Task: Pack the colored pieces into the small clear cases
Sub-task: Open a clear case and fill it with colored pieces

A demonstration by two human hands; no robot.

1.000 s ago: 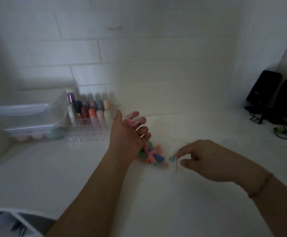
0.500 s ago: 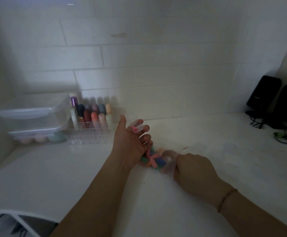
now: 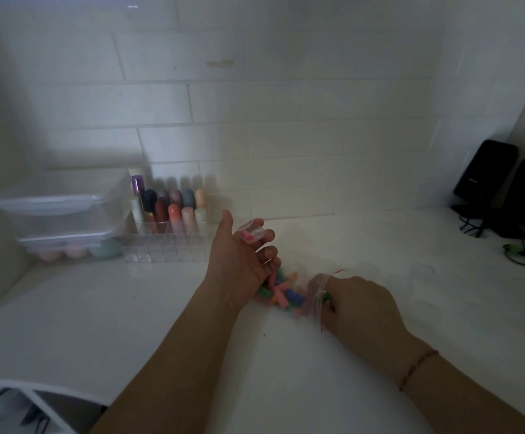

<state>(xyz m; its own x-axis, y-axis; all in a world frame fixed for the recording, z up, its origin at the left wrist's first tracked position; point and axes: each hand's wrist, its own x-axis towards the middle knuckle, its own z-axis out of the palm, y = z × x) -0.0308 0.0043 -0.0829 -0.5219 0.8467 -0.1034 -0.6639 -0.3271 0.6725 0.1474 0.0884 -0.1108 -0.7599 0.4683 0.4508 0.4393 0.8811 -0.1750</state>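
My left hand (image 3: 239, 261) is raised above the white counter and holds a small clear case (image 3: 251, 232) at its fingertips; a pink piece shows inside the case. Just below that hand lies a heap of colored pieces (image 3: 281, 292), pink, green, blue and orange. My right hand (image 3: 358, 305) rests on the counter to the right of the heap, fingers curled round a clear zip bag (image 3: 316, 292) with a red seal line. A green piece peeks out at the fingers. Its fingertips are hidden.
A clear organiser with colored tubes (image 3: 170, 227) stands at the back wall, beside stacked clear tubs (image 3: 64, 214) on the left. Black speakers (image 3: 505, 186) and cables (image 3: 524, 252) sit at the far right. The counter's front edge (image 3: 35, 386) runs at lower left.
My right hand has moved left to the heap and taken hold of the clear bag. My left hand has kept the small case raised in nearly the same place.
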